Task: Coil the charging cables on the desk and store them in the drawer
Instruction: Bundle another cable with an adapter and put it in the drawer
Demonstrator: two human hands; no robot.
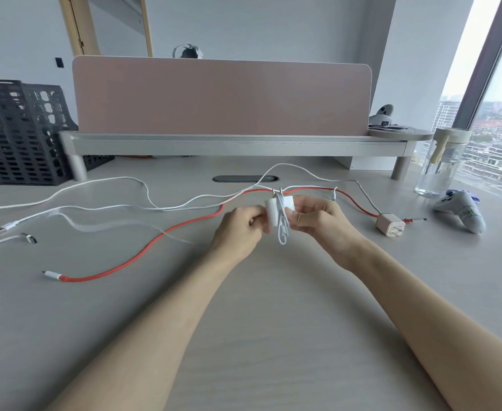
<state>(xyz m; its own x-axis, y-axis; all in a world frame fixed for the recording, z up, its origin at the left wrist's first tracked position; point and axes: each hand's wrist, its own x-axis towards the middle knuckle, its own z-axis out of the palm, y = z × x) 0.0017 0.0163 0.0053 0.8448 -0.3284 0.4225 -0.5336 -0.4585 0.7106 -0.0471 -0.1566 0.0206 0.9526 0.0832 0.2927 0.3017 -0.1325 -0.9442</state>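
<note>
While a red braided cable (80, 279) lay on the pale grey counter (273, 307), the left hand (238, 229) and right hand (318, 221) pinched a small white charger block (272, 210) wound with thin white cable (282, 232).

I see a pale grey surface (273, 307) filling the lower frame, with a grey riser shelf (238, 145) and a pink divider panel (220, 96) across the middle. The wall (244, 25) behind is white, and black crates (15, 134) stand at left. Daylight comes through the tall window (499, 120) at right.
</note>
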